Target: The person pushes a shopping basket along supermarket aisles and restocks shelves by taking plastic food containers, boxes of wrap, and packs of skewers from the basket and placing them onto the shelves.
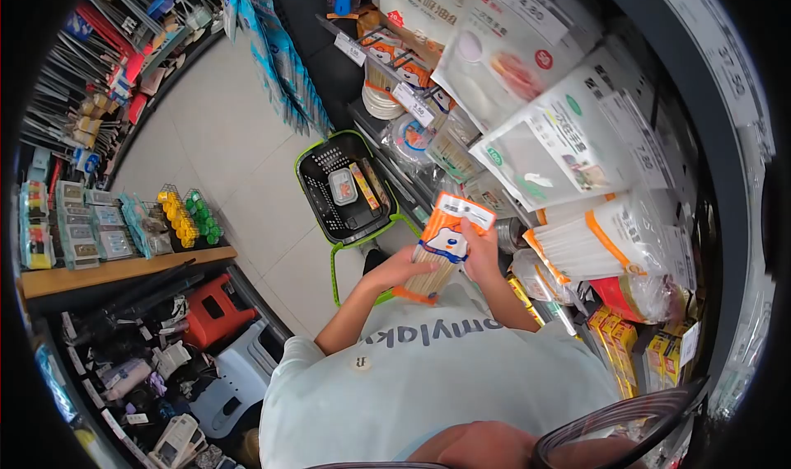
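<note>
I hold a clear packet of thin wooden sticks (430,276) with an orange and white printed header in front of my chest. My left hand (401,268) grips its left side near the middle. On the right, my right hand (480,250) has its fingers closed on the header's right edge. The packet tilts, its header end pointing away from me. Just beyond my hands, a black shopping basket (317,162) with a green rim stands on the floor. Inside it lie a clear-lidded container (343,187) and a yellow narrow box (363,186).
Shelving on the right carries white bags of disposable goods (544,152), more orange-labelled packs (387,53) and yellow boxes (614,337). Blue packets (276,65) hang at the back. To the left, a red stool (216,312) and a blue-grey stool (235,382) sit on a shelf.
</note>
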A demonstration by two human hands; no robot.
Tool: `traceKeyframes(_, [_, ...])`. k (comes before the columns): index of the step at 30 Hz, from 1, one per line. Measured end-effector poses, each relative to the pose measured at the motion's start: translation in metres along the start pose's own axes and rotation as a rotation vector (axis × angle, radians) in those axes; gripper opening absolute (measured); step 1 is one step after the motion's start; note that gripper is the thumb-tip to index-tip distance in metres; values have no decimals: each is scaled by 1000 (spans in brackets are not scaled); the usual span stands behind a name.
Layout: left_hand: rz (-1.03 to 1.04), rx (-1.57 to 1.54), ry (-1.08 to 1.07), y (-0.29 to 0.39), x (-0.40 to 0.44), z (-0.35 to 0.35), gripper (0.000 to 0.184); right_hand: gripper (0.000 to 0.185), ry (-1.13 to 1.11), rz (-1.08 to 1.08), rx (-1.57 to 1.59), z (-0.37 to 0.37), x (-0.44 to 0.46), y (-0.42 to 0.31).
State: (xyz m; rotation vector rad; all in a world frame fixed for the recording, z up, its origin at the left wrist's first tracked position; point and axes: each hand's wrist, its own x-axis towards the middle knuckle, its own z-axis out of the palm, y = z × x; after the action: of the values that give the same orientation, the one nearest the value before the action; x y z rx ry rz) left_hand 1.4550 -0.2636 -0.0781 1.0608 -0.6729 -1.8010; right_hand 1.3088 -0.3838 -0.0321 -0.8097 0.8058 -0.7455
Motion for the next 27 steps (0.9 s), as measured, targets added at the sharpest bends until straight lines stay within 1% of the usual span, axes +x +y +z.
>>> traceKeyframes(1, [-41,59,-38,-5,-1,5,46,27,80,-98,47,-6,-11,-2])
traceKeyframes(2, [-57,91,-16,-9,-3,10,45,26,103,-189,-45,-15,-20,-5])
traceKeyframes(3, [-53,95,-11,-19,-1,9,45,26,96,-191,-42,-23,-26,-6])
traceKeyframes(5, [-20,484,142,-59,8,-2,49,24,87,-352,-268,-37,-33,-5])
traceKeyframes(6, [-20,481,145,-76,8,-4,49,23,76,-313,-391,-46,-26,2])
traceKeyframes(7, [-39,865,323,-92,6,-6,52,23,74,-309,-395,-49,-28,2])
traceKeyframes(8, [-56,1249,504,-107,2,-9,55,23,63,-250,-484,-49,-29,2])
traceKeyframes(9, [-51,1249,515,-117,-2,-15,55,23,47,-196,-570,-47,-25,1])
traceKeyframes(10, [-137,1365,404,-127,-8,-22,58,24,-36,-447,-595,-39,-25,-5])
traceKeyframes(11, [-232,1472,282,-139,-16,-26,61,24,-44,-445,-596,-38,-23,-5])
traceKeyframes(12, [-236,1469,285,-151,-22,-31,61,25,-47,-423,-591,-36,-20,-5])
traceKeyframes(14, [-355,1148,250,-177,-29,-38,60,26,-47,-396,-591,-36,-8,-1])
traceKeyframes(15, [-354,1146,249,-192,-34,-40,60,27,-14,-338,-545,-41,7,11])
traceKeyframes(17, [-416,1125,229,-214,-38,-51,53,28,40,-240,-446,-45,50,36])
traceKeyframes(18, [-452,1082,244,-220,-40,-55,58,27,44,-201,-406,-45,64,45])
traceKeyframes(19, [-452,1083,246,-227,-42,-59,58,27,42,-202,-404,-41,80,55])
traceKeyframes(21, [-373,930,358,-243,-45,-69,70,26,-12,-175,-246,-29,113,70])
traceKeyframes(22, [-372,931,359,-246,-47,-71,70,26,-13,-176,-245,-22,127,74])
traceKeyframes(24, [-409,755,414,-250,-50,-77,79,30,-17,-102,-214,-5,156,77])
traceKeyframes(25, [-406,760,418,-251,-50,-82,79,30,-20,-107,-210,7,170,75])
traceKeyframes(27, [-401,675,403,-257,-50,-86,82,30,56,-202,-176,28,192,72])
